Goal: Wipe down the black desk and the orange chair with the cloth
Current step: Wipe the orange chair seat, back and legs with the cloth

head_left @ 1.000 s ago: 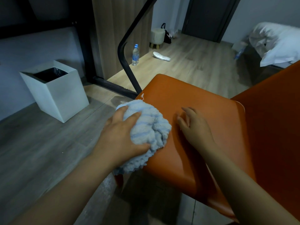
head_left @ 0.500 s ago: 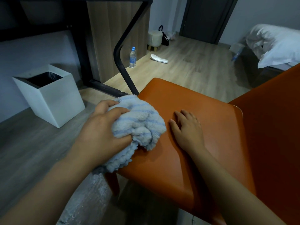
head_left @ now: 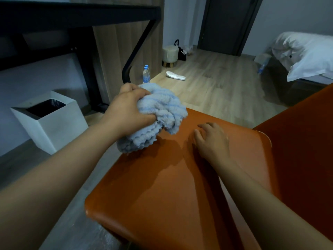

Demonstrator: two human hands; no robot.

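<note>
One white bin (head_left: 59, 130) beside black desk (head_left: 72, 15)

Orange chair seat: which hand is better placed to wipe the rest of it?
Left. The left hand grips the bunched light-blue fluffy cloth at the far corner of the glossy orange chair seat; the right hand rests on it, empty.

At frame centre the left hand (head_left: 128, 112) grips a bunched blue cloth (head_left: 158, 116) against the orange chair (head_left: 162, 186) seat's far corner; the right hand (head_left: 212, 141) rests flat beside it.
</note>
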